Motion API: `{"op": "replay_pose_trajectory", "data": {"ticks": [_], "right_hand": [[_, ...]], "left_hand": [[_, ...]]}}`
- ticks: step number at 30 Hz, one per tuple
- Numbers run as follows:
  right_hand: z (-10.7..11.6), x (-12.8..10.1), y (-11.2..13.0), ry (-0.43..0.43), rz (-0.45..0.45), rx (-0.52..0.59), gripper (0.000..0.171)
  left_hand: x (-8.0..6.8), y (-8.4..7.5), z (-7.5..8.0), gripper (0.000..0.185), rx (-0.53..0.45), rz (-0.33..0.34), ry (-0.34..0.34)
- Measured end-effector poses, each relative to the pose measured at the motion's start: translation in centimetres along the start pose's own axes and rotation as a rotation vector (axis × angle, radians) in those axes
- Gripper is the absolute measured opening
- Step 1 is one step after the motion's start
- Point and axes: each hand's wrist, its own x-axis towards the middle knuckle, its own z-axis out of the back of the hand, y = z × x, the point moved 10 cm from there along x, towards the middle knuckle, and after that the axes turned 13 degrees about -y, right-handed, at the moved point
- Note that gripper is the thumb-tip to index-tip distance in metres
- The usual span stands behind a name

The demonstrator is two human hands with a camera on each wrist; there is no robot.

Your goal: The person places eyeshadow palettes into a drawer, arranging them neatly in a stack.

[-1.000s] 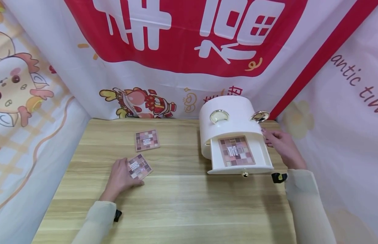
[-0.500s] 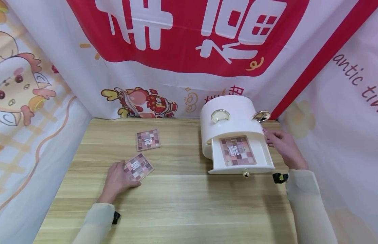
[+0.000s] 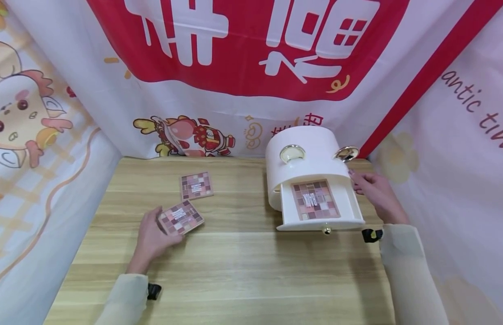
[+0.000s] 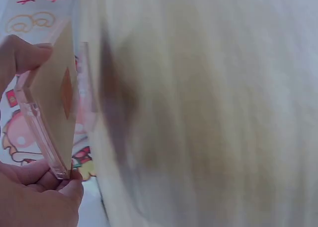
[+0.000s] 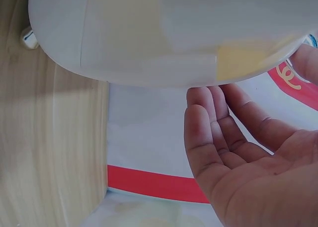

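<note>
Between its thumb and fingers my left hand (image 3: 151, 241) holds a square eyeshadow palette (image 3: 181, 216) with a checkered lid. In the left wrist view the palette (image 4: 54, 98) is tilted and raised over the table, its plain underside showing. Just behind it a second palette (image 3: 196, 185) lies on the table. My right hand (image 3: 379, 194) is at the right side of a white rounded storage box (image 3: 316, 140); in the right wrist view its fingertips (image 5: 198, 120) meet the lower edge of the box wall. The drawer (image 3: 347, 194) is pulled out, with a third palette (image 3: 315, 198) lying flat inside.
The drawer front carries a gold knob (image 3: 326, 231). Two gold-rimmed ear shapes (image 3: 292, 154) stick up from the box. The wooden table (image 3: 243, 271) meets a printed cloth (image 3: 235, 122) at the back, and more cloth hangs on both sides.
My left hand has lifted its palette off the table and tilted it, shifting slightly left. The right hand, the box and the open drawer have stayed put.
</note>
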Motion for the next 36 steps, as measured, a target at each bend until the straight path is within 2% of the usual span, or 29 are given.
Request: {"op": "replay_pose_trajectory", "data": {"ticks": [14, 18, 24, 30, 36], "right_hand": [[0.0, 0.0, 0.0, 0.005, 0.002, -0.005, 0.082], [-0.1, -0.1, 0.1, 0.012, 0.005, -0.003, 0.082], [0.0, -0.2, 0.0, 0.013, -0.005, -0.012, 0.083], [-0.1, -0.1, 0.0, 0.015, -0.013, -0.025, 0.086], [-0.1, -0.2, -0.2, 0.005, -0.027, -0.027, 0.086]], "left_hand": [[0.4, -5.2, 1.2, 0.12, -0.125, -0.114, 0.008], [0.2, -6.8, 1.6, 0.117, -0.191, -0.143, 0.018], [-0.1, -8.9, 2.1, 0.116, -0.286, -0.16, 0.041], [-0.8, -10.8, 2.4, 0.116, -0.367, -0.144, 0.081], [-1.3, -12.5, 2.5, 0.114, -0.41, -0.167, 0.103]]}}
